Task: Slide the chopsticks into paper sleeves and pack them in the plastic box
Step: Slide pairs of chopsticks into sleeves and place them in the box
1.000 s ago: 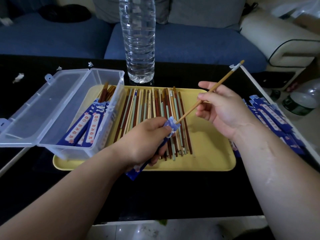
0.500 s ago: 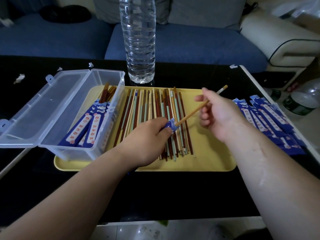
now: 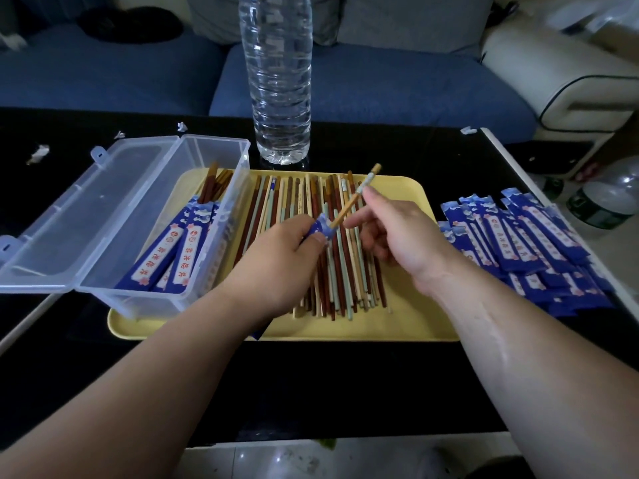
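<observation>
My left hand (image 3: pixel 280 267) grips a blue paper sleeve (image 3: pixel 321 227) by its mouth over the yellow tray (image 3: pixel 408 305). A tan chopstick (image 3: pixel 349 203) stands partly inside the sleeve, its white-banded top pointing up and away. My right hand (image 3: pixel 397 229) pinches this chopstick between thumb and forefinger. Several loose chopsticks (image 3: pixel 342 278), brown, tan and pale green, lie side by side on the tray. The clear plastic box (image 3: pixel 214 143) sits on the tray's left end with its lid (image 3: pixel 86 209) open to the left. Sleeved chopsticks (image 3: pixel 166 250) lie inside it.
A pile of several empty blue sleeves (image 3: pixel 518 243) lies on the black table right of the tray. A tall clear water bottle (image 3: pixel 280 81) stands just behind the tray. Scraps of paper (image 3: pixel 38 153) dot the far left. A blue sofa lies beyond.
The chopstick has slid deeper into the sleeve, with less of it showing. My right hand has moved left and closer to my left hand.
</observation>
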